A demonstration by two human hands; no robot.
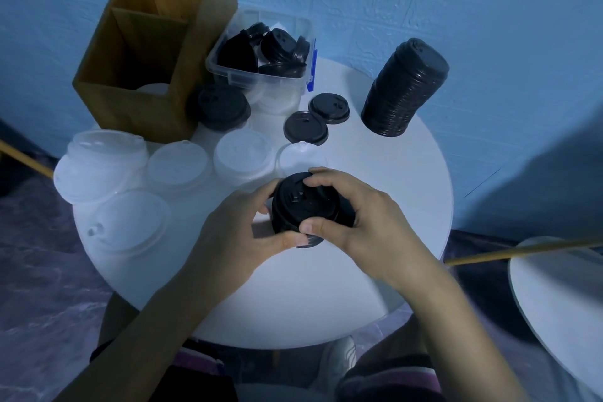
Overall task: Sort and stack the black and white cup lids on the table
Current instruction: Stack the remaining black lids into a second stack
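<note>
Black lid stack (pixel 301 206), a short one, is at the centre of the tabletop (pixel 375 173), gripped from both sides. The left hand (pixel 241 225) is at 9 o'clock, fingers curled round the rim and thumb at the lower edge. The right hand (pixel 355 215) is at 3 o'clock, fingers hooked over the top and thumb pinching the rim. Judged light, thin, springy plastic, smooth and liable to slip or dent. It is best held at the rim, not the dome. White lids (pixel 177 166) lie at 10 to 11 o'clock. Two loose black lids (pixel 305 127) sit at 12. Farther off are a tall black stack (pixel 404 88) at 1 o'clock and a clear bin (pixel 267 80) of black lids at 11.
</note>
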